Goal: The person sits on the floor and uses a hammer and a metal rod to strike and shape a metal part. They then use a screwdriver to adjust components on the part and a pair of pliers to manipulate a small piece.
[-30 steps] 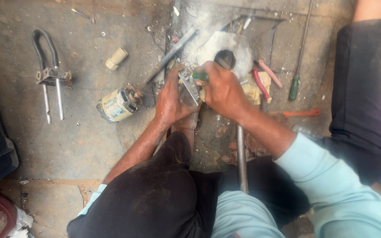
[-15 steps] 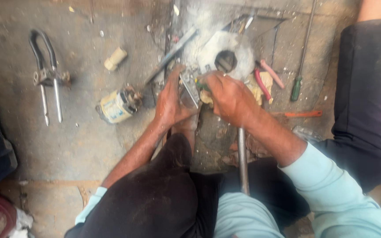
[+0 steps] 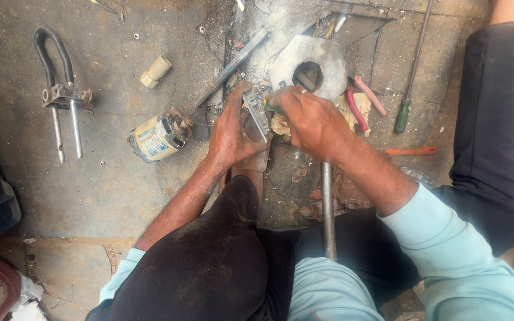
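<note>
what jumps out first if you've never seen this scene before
Dead centre, the left hand steadies a small metal part while the right hand grips a green-handled tool beside it. Just above lies a pale metal plate with a round hole; a cylindrical motor lies to the left.

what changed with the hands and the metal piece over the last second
Very little. The right hand stays closed on a green-handled tool and the left hand still steadies the small metal part; both shifted only slightly. The small motor, U-shaped clamp and red-handled pliers lie unmoved.
</note>
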